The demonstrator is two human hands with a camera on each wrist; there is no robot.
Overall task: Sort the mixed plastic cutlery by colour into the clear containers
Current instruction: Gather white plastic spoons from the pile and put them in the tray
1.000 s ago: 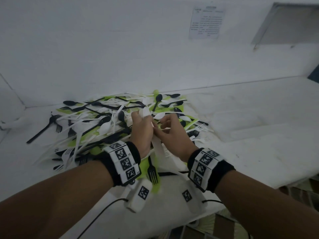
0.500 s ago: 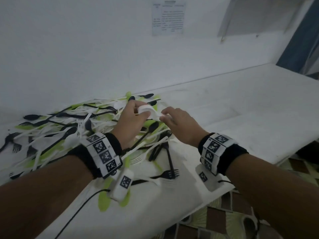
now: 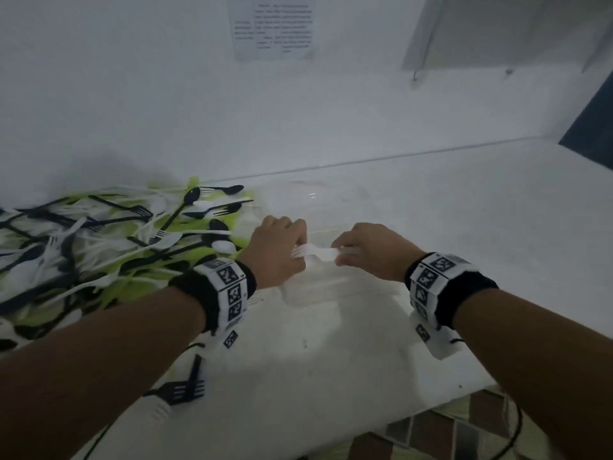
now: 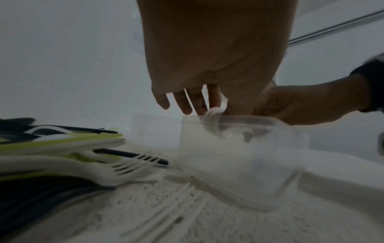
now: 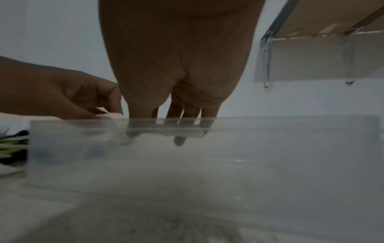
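White desk (image 3: 464, 207) set against white wall (image 3: 132, 94); printed sheet (image 3: 273, 26) taped above. White forks (image 3: 315, 254) pinched by left hand (image 3: 275, 250) and right hand (image 3: 368, 250) over clear container (image 3: 318, 290). Mixed cutlery pile (image 3: 99, 240) heaped left.

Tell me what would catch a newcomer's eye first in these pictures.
First, the two hands meeting mid-table: the left hand and right hand together hold white forks over a clear container. Next, the pile of cutlery at the left, black and white pieces tangled over lime green. One black fork lies apart, near the table's front edge.
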